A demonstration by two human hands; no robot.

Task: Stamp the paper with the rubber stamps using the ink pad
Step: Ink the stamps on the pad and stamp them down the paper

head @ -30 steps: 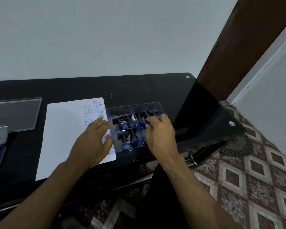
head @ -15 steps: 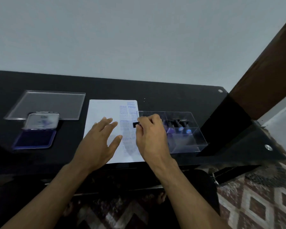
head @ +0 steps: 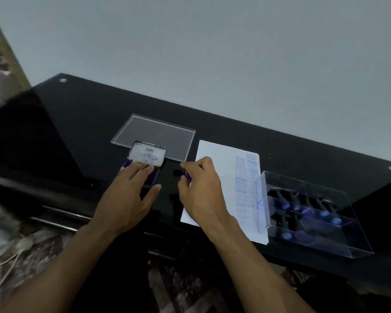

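Observation:
My right hand (head: 200,188) pinches a small black rubber stamp (head: 182,173) with a purple tip, held just right of the open ink pad (head: 152,177). The pad's raised lid (head: 147,156) stands behind it. My left hand (head: 131,195) lies with straight fingers across the ink pad. The white paper (head: 221,168) lies to the right, with a column of blue stamp prints along its right side. A clear plastic box (head: 314,240) holding several black stamps sits at the paper's right edge.
A clear plastic lid (head: 158,134) lies flat behind the ink pad on the black glass table (head: 81,123). The table's front edge runs just under my wrists. White cables lie on the floor at the lower left.
My right hand has carried the stamp left, from the paper's right side to beside the ink pad. My left hand has moved from the paper onto the ink pad. The view has swung left.

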